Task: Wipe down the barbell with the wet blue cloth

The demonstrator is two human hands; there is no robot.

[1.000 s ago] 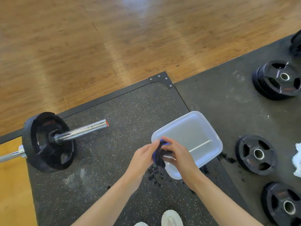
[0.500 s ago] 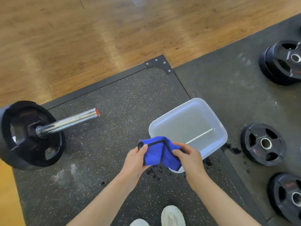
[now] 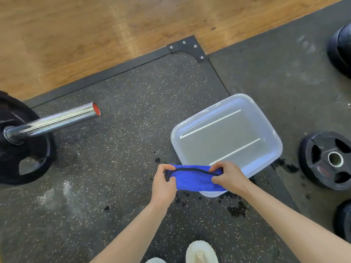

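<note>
Spreading the cloth (image 3: 191, 180) wide now, no longer bunched, I am pinching one end in my left hand (image 3: 164, 182) and the other in my right hand (image 3: 228, 177), over the tub's (image 3: 226, 137) near corner; the barbell (image 3: 58, 120), well off left, is waiting unwiped.

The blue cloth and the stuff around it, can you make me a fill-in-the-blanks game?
1. Both hands, left and right, hold the cloth, whose colour is ____.
2. The clear tub sits on the ____ mat.
3. The end of the bar has a cap coloured ____.
4. Dark wet ____ lie on the mat below the tub.

Missing words: blue; black; red; spots
</note>
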